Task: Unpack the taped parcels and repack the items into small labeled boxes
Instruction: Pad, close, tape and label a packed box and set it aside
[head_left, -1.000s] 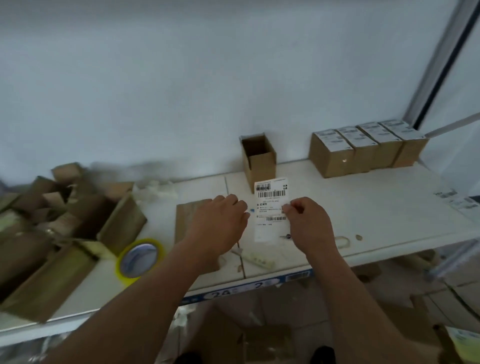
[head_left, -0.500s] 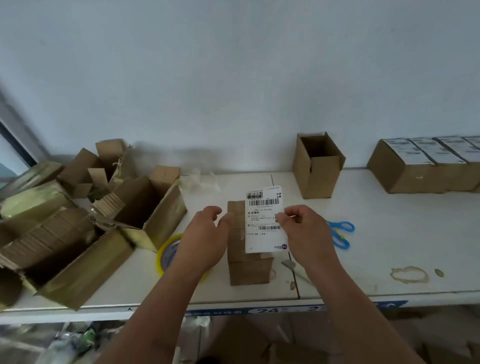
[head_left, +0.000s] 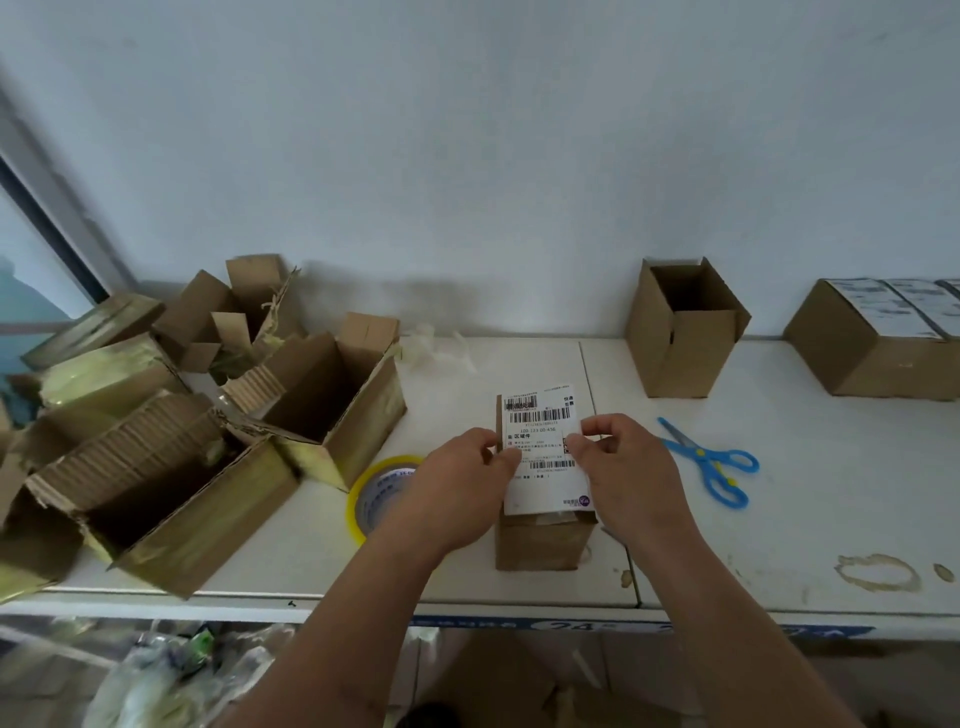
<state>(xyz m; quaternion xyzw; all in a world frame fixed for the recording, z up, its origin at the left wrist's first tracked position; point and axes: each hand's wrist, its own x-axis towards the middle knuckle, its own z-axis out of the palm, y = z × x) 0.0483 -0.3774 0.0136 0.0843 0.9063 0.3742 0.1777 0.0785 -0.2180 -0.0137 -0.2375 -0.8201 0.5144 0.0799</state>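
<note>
Both hands (head_left: 545, 467) pinch label (head_left: 543, 447) over small box (head_left: 540, 540); open box (head_left: 685, 332) empty.

One label (head_left: 543, 447), one scissors (head_left: 709, 462), one tape roll (head_left: 375, 486) (yellow), two hands (head_left: 457, 493).

A small parcel-packing room, by the look of it: a plain white wall behind a white work table (head_left: 810, 499), torn-open taped cartons (head_left: 171, 467), a tape roll (head_left: 374, 488), blue scissors (head_left: 711, 462), a shipping label (head_left: 543, 447), and labelled boxes (head_left: 878, 338) lined up.
</note>
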